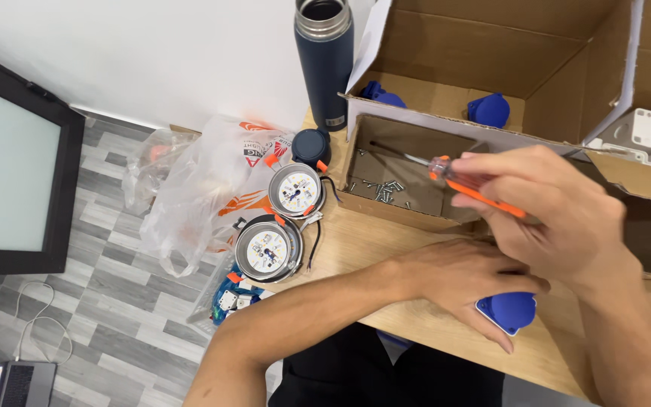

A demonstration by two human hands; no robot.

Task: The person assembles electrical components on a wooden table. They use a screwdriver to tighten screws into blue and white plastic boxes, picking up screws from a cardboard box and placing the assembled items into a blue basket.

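Note:
My right hand (559,215) grips a screwdriver (453,175) with a clear and orange handle; its metal shaft points left over a small cardboard box (397,209) that holds several loose screws (382,188). My left hand (465,280) lies flat on the wooden table (356,245), its fingers resting on a blue plastic part (510,310) near the front edge. Both forearms come in from the bottom of the view.
Two round silver lamp units (269,250) with wires lie left of the box, beside a crumpled plastic bag (205,192). A dark flask (325,60) and its cap (311,145) stand behind. A big open carton (506,68) holds blue parts; white blocks (646,136) sit right.

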